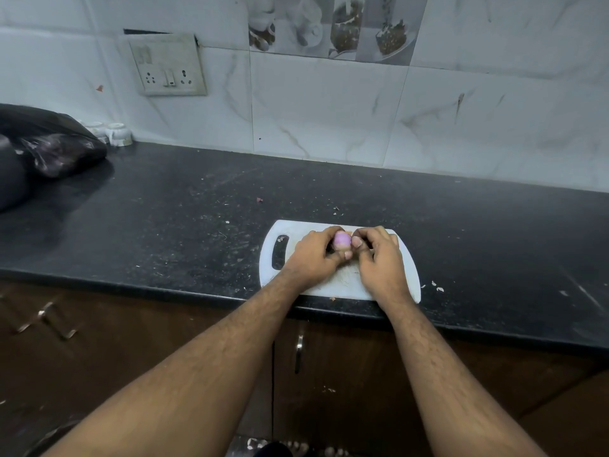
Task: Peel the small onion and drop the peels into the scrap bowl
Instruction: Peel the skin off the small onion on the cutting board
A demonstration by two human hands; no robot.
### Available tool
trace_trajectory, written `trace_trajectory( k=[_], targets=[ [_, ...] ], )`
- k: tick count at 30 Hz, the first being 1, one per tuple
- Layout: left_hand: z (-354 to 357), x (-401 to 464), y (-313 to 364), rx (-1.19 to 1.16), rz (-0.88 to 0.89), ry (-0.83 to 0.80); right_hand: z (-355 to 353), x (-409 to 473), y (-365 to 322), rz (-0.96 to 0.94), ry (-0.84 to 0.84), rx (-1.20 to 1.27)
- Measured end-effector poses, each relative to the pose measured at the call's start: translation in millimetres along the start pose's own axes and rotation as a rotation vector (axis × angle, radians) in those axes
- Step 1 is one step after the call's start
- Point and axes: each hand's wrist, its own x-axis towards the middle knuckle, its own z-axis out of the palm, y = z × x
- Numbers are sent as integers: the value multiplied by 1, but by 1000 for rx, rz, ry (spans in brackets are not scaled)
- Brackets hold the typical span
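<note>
The left hand (314, 255) holds the small onion (342, 239) in curled fingers, above the far half of the white cutting board (407, 275). The right hand (379, 255) sits just beside it, fingers curled in with the thumb tip touching the onion's right side — whether it pinches a strip of skin is too small to tell.

The onion's exposed top shows smooth pale purple, so by my reading much of the dry skin is already off; the part inside the left hand is hidden, and some skin may be left there. A few tiny scraps lie on the black counter (164, 232) beyond and to the right of the board. No scrap bowl is in sight, so dropping the peels in it looks still to do.

Further out — a black bag (56, 146) at far left, small white cups (115, 133) behind it, and a switch plate (168, 65) on the tiled wall. No readable writing or brand shows anywhere.
</note>
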Motion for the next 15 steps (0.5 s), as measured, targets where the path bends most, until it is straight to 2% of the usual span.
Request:
trace_trajectory(
  k=[2,4,7,9,15],
  targets=[
    [-6,1,0,-170,-104,102,0,-2,-3,-29,-45,-7],
    [-9,1,-2,-243,-148,133,0,-3,-3,-27,-22,9],
    [-6,0,0,-236,-125,100,1,-1,2,76,91,95],
    [-4,0,0,-232,-108,74,3,-1,1,119,63,75],
    [-3,2,-3,-189,-80,34,0,-1,-6,17,120,148]
  ],
)
